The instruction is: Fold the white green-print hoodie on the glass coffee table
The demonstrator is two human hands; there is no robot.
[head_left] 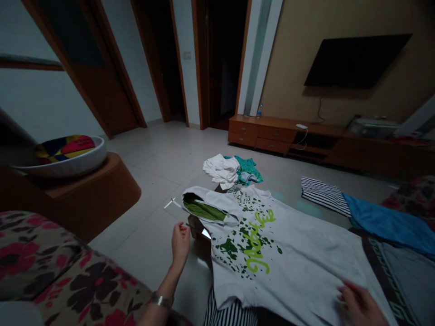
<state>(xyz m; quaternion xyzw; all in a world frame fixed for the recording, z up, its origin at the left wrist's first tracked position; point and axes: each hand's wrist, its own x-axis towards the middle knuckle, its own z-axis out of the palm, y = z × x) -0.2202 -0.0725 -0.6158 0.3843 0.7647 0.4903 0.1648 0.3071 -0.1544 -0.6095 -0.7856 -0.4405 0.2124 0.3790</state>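
A white sleeveless hooded top (292, 246) with green splatter print and lettering lies spread out in front of me, its green-lined hood (204, 208) pointing away to the left. From the hood a drawstring (170, 203) sticks out. My left hand (181, 244), with a metal band at the wrist, hovers just left of the hood, fingers curled in and no cloth seen in them. Over the lower part of the top is my right hand (362, 304), slightly blurred, its fingers loosely bent and a little apart; whether it touches the fabric is unclear.
Beyond the top lie a crumpled white garment (222, 170) and a teal one (249, 170). At right are striped cloth (324, 194), blue cloth (390, 224) and a grey garment (411, 276). A floral sofa (84, 276) borders the left, near a white basin (78, 165).
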